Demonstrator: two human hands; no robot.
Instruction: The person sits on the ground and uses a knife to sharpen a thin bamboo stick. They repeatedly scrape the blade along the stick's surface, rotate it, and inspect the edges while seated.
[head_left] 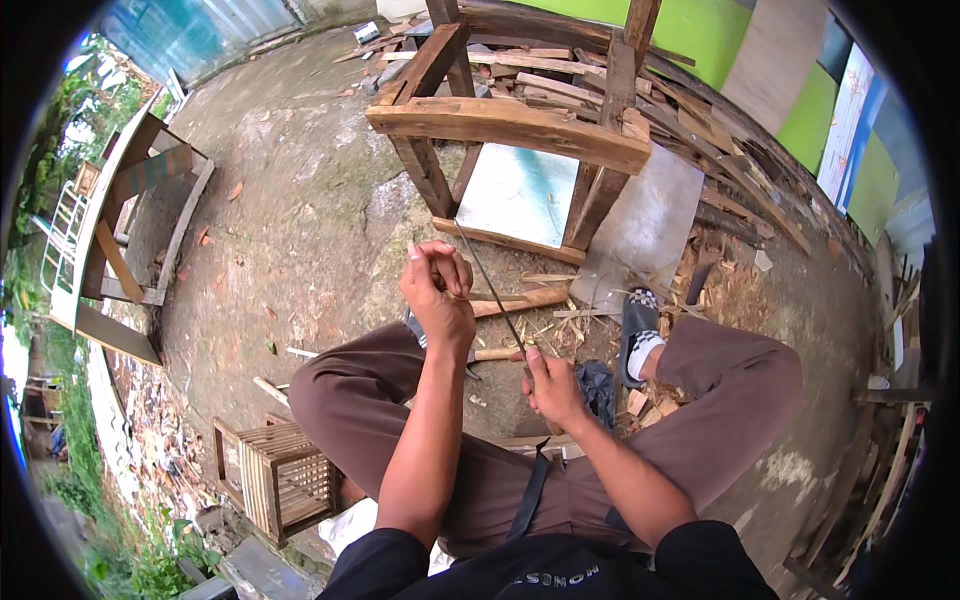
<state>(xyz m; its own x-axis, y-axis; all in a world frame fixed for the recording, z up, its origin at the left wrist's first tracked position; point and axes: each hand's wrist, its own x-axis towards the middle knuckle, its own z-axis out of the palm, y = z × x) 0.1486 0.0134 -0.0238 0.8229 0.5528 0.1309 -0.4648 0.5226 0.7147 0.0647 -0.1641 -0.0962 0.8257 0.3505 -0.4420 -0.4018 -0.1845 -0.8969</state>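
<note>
I sit low with my knees apart in brown trousers. My left hand (437,292) is raised in front of me, its fingers pinched shut on a thin pale wooden sliver (478,297). My right hand (552,385) sits lower and to the right, closed around the lower end of a long thin dark blade (490,285). The blade slants up and to the left, past my left hand. It crosses the sliver close to my left fingers. A short round piece of wood (520,301) lies on the ground just beyond my hands.
A heavy wooden frame (505,122) stands ahead over a pale sheet (520,195). Planks and offcuts (700,130) pile up at the right. A small slatted crate (280,475) stands by my left knee. My sandalled foot (640,335) rests among shavings. Another wooden frame (150,220) lies at the left.
</note>
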